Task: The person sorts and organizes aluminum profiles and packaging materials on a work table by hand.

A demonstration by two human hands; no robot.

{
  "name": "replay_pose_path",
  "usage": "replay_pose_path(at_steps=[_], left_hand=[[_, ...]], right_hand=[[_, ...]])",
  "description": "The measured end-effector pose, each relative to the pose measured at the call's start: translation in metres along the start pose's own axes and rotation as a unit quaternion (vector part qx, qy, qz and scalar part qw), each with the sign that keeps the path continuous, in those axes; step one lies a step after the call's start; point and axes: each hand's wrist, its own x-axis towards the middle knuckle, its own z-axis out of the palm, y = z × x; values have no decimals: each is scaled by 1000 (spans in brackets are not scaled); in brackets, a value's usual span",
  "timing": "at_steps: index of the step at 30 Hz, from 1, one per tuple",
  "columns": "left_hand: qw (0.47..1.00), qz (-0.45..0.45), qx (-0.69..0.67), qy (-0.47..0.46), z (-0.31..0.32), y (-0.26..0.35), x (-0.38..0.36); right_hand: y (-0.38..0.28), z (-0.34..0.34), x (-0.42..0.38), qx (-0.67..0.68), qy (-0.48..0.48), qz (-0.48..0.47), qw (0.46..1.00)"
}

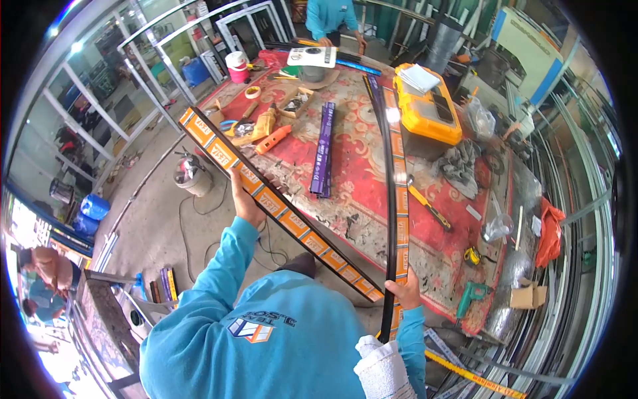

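My left hand (247, 203) is closed around a long black-edged bar (279, 211) covered in orange "BESTA" film. This bar slants from upper left down to the right, its lower end close to my right hand. My right hand (405, 289) grips a second long bar (400, 193), black on one side and orange-filmed on the other, which runs away from me over the table. Between the two, a shorter purple-wrapped bar (323, 149) lies on the red patterned cloth (359, 199). A white fabric-like bundle (382, 369) shows below my right hand.
A yellow toolbox (428, 106), hammer (430, 206), tape measure (472, 256) and green drill (472, 296) lie to the right. Orange-handled tool (273, 139), tape roll (252, 92) and small parts box (296, 102) sit farther back. A bucket (193, 174) stands on the floor; another person (332, 20) is opposite.
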Motion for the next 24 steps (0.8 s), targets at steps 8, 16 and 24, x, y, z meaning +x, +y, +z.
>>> replay_pose_path(at_steps=[8,16,24], left_hand=[[998,57,1,-7,6,57,69],[990,-23,-120,-75,2,57,270],[988,-111,-108,-6,-7,29,397]], right_hand=[[-12,25,109,185,-134,41,973],[-67,98,266,378,-121,76,915],[-99,126,366,242,-66,136,959]])
